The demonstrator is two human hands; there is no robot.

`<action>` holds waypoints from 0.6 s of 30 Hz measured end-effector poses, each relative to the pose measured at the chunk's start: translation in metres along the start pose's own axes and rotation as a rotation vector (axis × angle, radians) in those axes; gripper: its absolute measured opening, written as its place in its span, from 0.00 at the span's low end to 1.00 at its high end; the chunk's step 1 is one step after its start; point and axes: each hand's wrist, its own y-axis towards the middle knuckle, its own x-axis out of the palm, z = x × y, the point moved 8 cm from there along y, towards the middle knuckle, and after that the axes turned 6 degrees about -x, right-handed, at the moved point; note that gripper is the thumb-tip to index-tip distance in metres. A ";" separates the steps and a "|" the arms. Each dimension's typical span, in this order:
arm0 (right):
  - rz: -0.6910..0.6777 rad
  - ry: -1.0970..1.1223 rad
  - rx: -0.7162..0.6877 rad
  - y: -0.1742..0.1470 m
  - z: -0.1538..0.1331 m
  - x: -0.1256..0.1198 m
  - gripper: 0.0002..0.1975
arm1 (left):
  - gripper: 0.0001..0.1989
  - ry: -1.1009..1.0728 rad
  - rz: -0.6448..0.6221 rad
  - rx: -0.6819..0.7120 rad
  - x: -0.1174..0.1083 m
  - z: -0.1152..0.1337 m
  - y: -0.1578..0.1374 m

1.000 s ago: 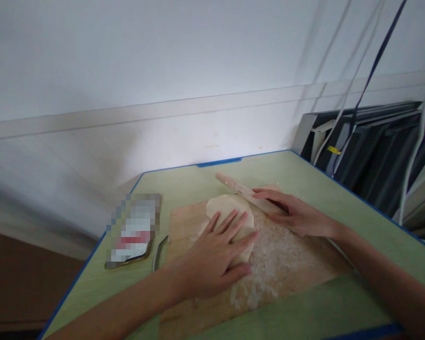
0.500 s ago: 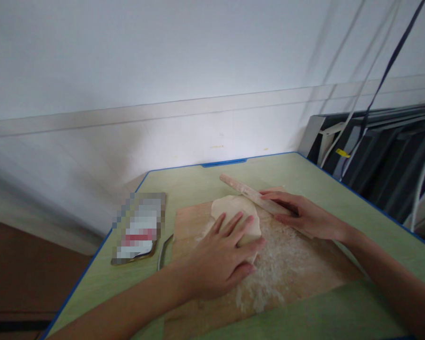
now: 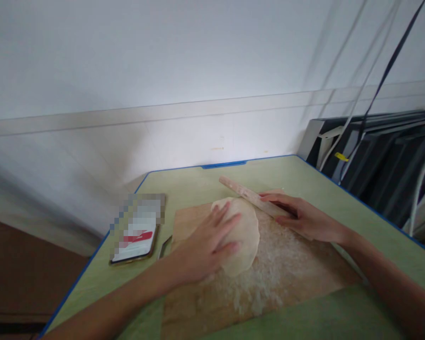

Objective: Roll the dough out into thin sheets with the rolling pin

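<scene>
A flat, pale, roughly round sheet of dough (image 3: 246, 236) lies on a floured wooden board (image 3: 191, 302). Over its left side, fingers apart, is my left hand (image 3: 207, 243); whether the fingertips press on it or hover just above, I cannot tell. My right hand (image 3: 301, 215) grips the near end of a wooden rolling pin (image 3: 242, 190). The pin slants across the board's far edge, beside the upper right rim of the dough, and is dusted with flour. Loose flour is spread to the right of and below the dough.
A phone (image 3: 138, 236), partly pixelated, lies on the green table (image 3: 184, 186) left of the board. Close to it is a thin metal handle (image 3: 165, 246). Behind the table rises a white wall (image 3: 184, 134). Dark panels (image 3: 386, 151) and hanging cables stand at the right.
My left hand has slid left and spread less across the dough, so more of the dough shows. My right hand and the rolling pin have stayed nearly still.
</scene>
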 end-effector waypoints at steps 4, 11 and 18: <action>-0.009 -0.008 0.009 0.001 -0.002 -0.001 0.20 | 0.22 -0.683 0.244 -0.313 -0.019 -0.045 0.008; -0.007 0.099 0.039 0.001 0.001 0.000 0.20 | 0.15 -0.968 0.240 -0.338 -0.023 -0.049 0.017; 0.017 0.150 0.047 0.001 0.005 0.000 0.21 | 0.06 -0.843 -0.003 -0.313 -0.013 -0.034 0.020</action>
